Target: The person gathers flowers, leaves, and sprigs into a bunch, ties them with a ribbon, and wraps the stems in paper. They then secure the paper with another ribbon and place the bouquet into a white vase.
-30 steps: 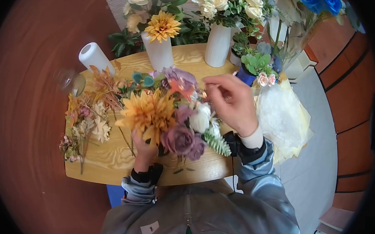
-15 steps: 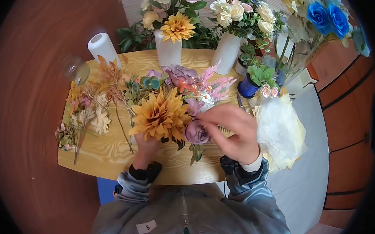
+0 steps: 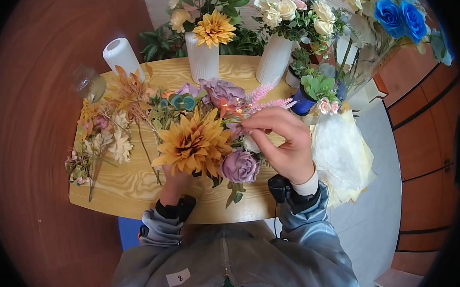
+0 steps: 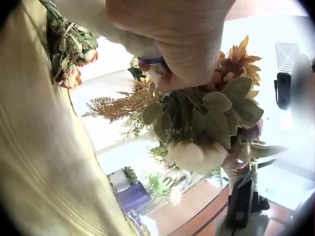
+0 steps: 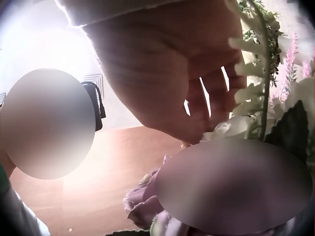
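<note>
My left hand (image 3: 173, 185) grips the stems of a mixed bouquet from below, partly hidden under a large golden flower (image 3: 193, 142). In the left wrist view, its fingers curl round the stems above green leaves (image 4: 197, 115) and a pale flower (image 4: 192, 156). A mauve rose (image 3: 240, 166) faces upward on the bouquet's right, pink flower spikes (image 3: 264, 95) stick out behind. At the right side, my right hand (image 3: 287, 141) pinches thumb and index finger together by the stem of a small orange flower sprig (image 3: 233, 110). The right wrist view shows those fingertips close over mauve petals (image 5: 142, 204).
Loose cream flowers (image 3: 119, 147) and russet foliage (image 3: 131, 99) lie left on the wooden table (image 3: 226, 208). An unfilled white vase (image 3: 122, 57), a glass jar (image 3: 90, 84) and filled vases (image 3: 203, 59) stand behind. A blue pot (image 3: 303, 102) and wrapping paper (image 3: 342, 149) are right.
My right hand moves from the bouquet's upper right down by the mauve rose, then back up a little to the orange sprig. The left hand keeps its grip while the bouquet tilts slightly.
</note>
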### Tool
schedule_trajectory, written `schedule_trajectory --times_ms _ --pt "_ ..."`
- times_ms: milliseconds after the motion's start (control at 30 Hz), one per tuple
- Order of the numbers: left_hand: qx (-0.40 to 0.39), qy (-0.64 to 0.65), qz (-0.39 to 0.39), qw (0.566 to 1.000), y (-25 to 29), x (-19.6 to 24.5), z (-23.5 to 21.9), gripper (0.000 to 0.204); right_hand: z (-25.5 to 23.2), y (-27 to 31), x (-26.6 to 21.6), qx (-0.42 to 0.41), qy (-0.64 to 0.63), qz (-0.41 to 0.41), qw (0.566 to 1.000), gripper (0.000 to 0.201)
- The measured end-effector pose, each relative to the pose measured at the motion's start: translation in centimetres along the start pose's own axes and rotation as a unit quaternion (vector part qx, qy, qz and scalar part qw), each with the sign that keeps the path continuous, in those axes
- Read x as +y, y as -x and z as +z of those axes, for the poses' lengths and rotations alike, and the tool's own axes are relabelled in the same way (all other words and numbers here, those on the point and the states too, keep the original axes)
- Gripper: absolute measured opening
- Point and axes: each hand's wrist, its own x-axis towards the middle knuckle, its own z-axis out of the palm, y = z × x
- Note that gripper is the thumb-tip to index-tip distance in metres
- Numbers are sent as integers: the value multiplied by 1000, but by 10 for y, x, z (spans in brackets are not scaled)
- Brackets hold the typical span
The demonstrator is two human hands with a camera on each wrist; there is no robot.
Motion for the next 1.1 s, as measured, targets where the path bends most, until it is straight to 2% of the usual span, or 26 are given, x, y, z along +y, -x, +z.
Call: schedule_trajectory --times_ms 167,267,333,367,433,467,500,533,600,667,733,800,833,967,1033,1100 --pt "14 -21 17 1000 -1 -9 -2 31 -4 1 -2 23 9 -11 1000 22" --pt "18 -33 27 999 -1 -13 -3 30 -1 3 -1 -10 66 -20 998 23" --pt "23 -42 36 998 -2 -15 -4 29 -2 5 2 -11 -28 58 998 21" --pt "26 -48 39 998 -3 -15 -5 29 -3 6 4 -11 -29 58 998 21" --pt "33 -60 47 997 -3 -16 -7 29 -5 7 8 78 -15 51 996 19" --pt "36 -65 51 996 -3 -16 -7 29 -5 8 7 79 -16 51 995 19" --pt "66 48 -22 996 -8 -3 -2 28 -6 9 5 96 -9 8 995 18" --pt "66 48 -22 996 -8 -6 -1 28 -7 10 2 113 -2 -36 993 17" --pt "106 89 -87 986 -6 -17 1 31 -7 12 -12 97 16 -55 994 19" --pt "88 38 -83 992 -4 -21 0 34 -2 14 -21 67 11 -121 990 19" --pt "109 89 -102 985 -4 -28 5 38 5 14 -20 46 21 -144 988 24" --pt "94 97 -111 985 -3 -28 6 41 13 16 -21 16 25 -33 999 32" --pt "79 105 -119 984 -3 -26 7 44 13 18 -17 -10 51 -17 999 40" --pt "68 124 -78 987 -5 -5 12 47 21 18 -12 6 94 -10 996 43" --pt "85 198 -141 966 -8 9 14 47 22 16 -16 10 106 8 994 45" --pt "79 169 -134 973 -6 10 13 46 26 17 -11 30 83 -7 996 42"
